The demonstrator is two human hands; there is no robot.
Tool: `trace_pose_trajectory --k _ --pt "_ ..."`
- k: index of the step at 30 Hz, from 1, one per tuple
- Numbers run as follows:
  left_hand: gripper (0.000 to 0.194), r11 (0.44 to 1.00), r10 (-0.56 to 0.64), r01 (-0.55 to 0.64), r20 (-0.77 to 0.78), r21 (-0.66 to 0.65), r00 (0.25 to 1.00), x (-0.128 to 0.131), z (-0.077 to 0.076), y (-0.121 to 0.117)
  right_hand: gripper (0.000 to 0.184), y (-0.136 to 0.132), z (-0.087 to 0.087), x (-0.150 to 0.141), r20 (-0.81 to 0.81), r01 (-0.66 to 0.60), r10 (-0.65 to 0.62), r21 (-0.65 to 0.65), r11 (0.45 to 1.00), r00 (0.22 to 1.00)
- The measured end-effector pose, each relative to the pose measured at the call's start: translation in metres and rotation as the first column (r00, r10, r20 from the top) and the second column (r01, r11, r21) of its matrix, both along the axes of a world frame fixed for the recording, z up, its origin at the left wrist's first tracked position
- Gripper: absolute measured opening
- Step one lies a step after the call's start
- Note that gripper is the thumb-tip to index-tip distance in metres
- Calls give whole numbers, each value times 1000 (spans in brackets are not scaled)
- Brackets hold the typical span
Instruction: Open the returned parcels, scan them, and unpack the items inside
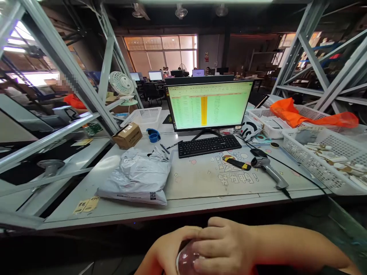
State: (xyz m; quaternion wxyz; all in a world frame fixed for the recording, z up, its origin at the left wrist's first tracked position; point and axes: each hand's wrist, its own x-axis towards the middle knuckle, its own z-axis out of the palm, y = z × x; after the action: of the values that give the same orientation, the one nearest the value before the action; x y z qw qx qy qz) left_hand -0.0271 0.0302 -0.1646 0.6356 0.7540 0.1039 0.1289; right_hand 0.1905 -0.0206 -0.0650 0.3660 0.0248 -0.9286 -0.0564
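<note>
In the head view, the only one we have, we see the left hand [166,248] cupped around the side of a dark red, rounded object [186,258], while the right hand [228,244] lays its bent fingers across the near face; the grip is close, with both hands on this one thing. The object sits low, on the near side of the desk [183,209] and not above it, so we judge that a slip would most likely send it downward past the front edge. Its glossy surface looks slick, which could cause such a slip if the fingers loosen unevenly; whether it is rigid or soft we cannot tell, and its underside is hidden. The mailer bag [137,172] lies close to the front edge, and a sweeping forearm could drag it off. The scanner [271,173] trails a black cord [286,194] toward the same edge, where an elbow might snag it. As for materials, the bag is thin grey-white plastic, creased and puffed; the mat [197,183] is flat, with cartoon line drawings; the cutter [236,163] on it is slim, black and yellow. We also note the squared brown cardboard box [129,136], the perforated white basket [323,173] and the crumpled, bright orange mesh [286,109].
</note>
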Motion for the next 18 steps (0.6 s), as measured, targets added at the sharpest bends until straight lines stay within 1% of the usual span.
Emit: trace_pose_trajectory --k 2,3,4,5,6,7,8,9,10,11,12,13,14,15,16,17,18 --pt "108 997 -74 74 -31 1 997 -8 5 2 29 4 -1 -2 -10 -55 56 119 991 998" --pt "107 995 -99 99 -53 -2 994 -13 8 -1 28 7 -4 -5 -6 -90 91 150 985 996" --pt "107 996 -88 88 -75 -6 993 -18 10 -5 30 10 -9 -9 0 -120 122 157 980 993" --pt "107 1000 -29 30 -95 1 995 -23 12 -11 35 15 -14 -15 13 -128 128 142 981 992" --pt "107 996 83 -81 -112 25 990 -28 12 -20 39 20 -20 -20 35 -92 88 109 990 995" --pt "106 970 242 -235 -125 68 962 -33 12 -29 42 26 -26 -26 76 1 -5 63 998 997" --pt "102 903 425 -410 -132 127 895 -37 11 -40 42 32 -31 -32 144 140 -141 15 990 979" --pt "97 805 589 -563 -136 188 797 -41 10 -50 42 38 -35 -37 229 292 -279 -27 956 933" --pt "94 704 707 -670 -139 237 693 -46 8 -59 40 43 -39 -43 312 417 -382 -54 907 870" --pt "93 626 778 -734 -145 265 611 -50 6 -67 39 46 -41 -49 372 479 -424 -65 876 826" --pt "96 584 811 -765 -156 272 564 -55 4 -73 40 48 -44 -54 396 462 -401 -69 884 826" --pt "101 583 812 -771 -167 257 558 -60 2 -77 42 49 -46 -60 387 371 -317 -71 926 866" --pt "105 622 783 -750 -178 222 596 -66 1 -81 44 48 -48 -66 351 228 -191 -68 971 917" --pt "108 686 727 -706 -184 176 661 -73 0 -83 47 46 -50 -71 298 66 -46 -57 996 953" --pt "107 752 659 -647 -184 127 729 -79 -1 -85 48 43 -52 -77 252 -79 88 -47 996 964" --pt "104 804 592 -590 -173 72 787 -85 -4 -88 48 40 -54 -83 228 -174 183 -56 983 956" --pt "101 829 555 -559 -149 21 818 -89 -6 -91 47 36 -56 -89 224 -190 206 -92 977 953"
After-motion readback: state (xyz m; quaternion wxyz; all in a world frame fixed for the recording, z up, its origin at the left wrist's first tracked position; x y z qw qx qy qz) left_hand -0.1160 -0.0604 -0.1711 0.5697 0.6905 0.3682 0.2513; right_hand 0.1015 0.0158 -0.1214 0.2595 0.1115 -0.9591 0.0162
